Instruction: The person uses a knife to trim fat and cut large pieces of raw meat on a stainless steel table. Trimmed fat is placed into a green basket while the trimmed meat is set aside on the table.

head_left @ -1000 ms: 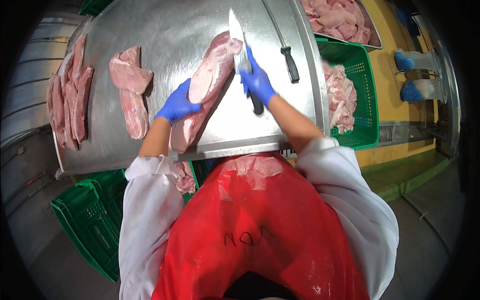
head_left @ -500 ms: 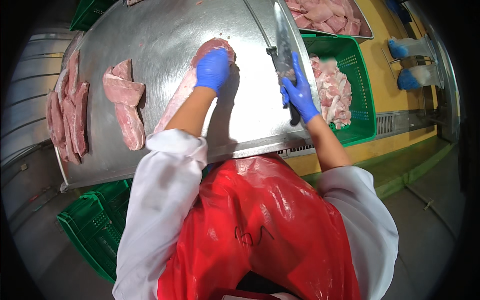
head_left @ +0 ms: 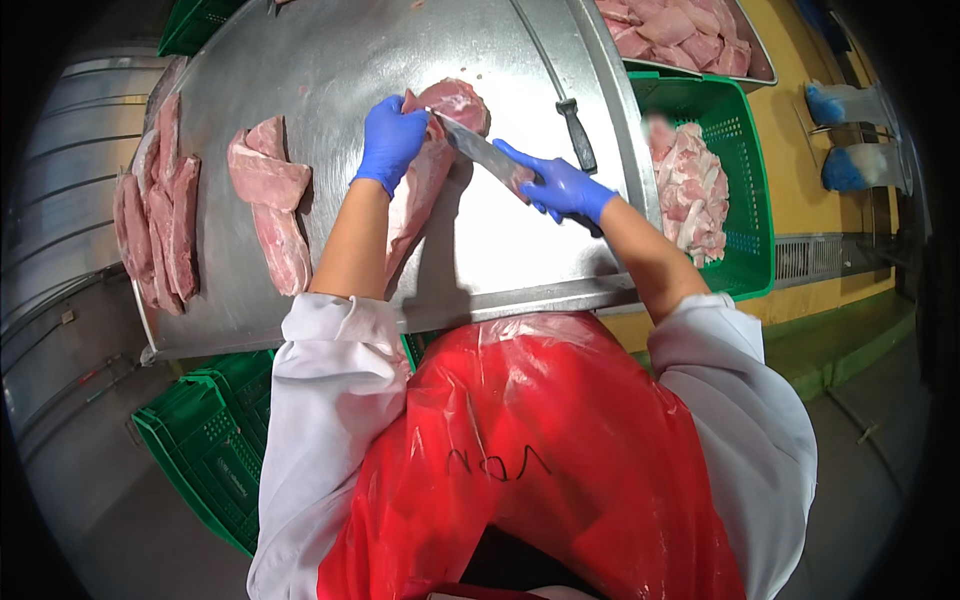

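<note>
On the steel table lies a long piece of raw pork, pale along its side and dark pink at the far end. My left hand, in a blue glove, pinches a small flap at its upper left edge. In my gloved right hand is a knife, its blade pointing left across the far part of the meat. The tip reaches the spot beside my left fingers. To the right of the meat, a sharpening steel with a black handle rests apart from both hands.
A folded pork strip and several more strips lie on the left of the table. Beyond its right edge stands a green crate holding trimmings. A metal tray of meat slices sits behind it; another green crate is below left.
My right hand has swung the knife from upright over the sharpening steel leftward onto the pork. My left hand has moved from the pork's far end to its left edge. The steel now lies uncovered.
</note>
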`<state>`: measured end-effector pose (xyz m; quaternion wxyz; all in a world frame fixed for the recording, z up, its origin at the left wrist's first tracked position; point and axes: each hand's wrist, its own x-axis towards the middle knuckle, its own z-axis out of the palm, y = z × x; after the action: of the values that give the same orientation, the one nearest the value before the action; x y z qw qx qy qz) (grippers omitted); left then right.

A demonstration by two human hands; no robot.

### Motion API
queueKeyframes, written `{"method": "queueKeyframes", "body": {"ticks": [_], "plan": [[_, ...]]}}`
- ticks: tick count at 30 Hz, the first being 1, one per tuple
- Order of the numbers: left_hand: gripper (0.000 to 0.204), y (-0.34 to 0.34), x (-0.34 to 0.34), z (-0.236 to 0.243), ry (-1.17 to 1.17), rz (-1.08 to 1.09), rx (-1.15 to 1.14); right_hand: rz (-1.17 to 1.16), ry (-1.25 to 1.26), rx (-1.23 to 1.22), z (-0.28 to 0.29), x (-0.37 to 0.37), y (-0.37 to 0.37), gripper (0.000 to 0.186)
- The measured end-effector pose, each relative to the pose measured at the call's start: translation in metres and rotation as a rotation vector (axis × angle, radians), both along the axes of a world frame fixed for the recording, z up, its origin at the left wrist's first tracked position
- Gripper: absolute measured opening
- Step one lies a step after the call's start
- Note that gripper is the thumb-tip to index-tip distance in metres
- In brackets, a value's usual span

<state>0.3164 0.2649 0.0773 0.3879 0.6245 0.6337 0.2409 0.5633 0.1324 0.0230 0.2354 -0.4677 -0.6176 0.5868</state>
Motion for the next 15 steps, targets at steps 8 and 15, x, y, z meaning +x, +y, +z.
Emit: {"method": "queueKeyframes", "body": {"ticks": [8,15], "plan": [[0.02,0.012,-0.019,0.029,-0.204,0.029,-0.077,0.126,-0.029,-0.229,0.033,-0.024,0.019,0.081],[0.02,0.013,-0.01,0.05,-0.271,-0.028,-0.137,0.114,-0.079,-0.186,0.036,-0.074,0.058,0.077]]}}
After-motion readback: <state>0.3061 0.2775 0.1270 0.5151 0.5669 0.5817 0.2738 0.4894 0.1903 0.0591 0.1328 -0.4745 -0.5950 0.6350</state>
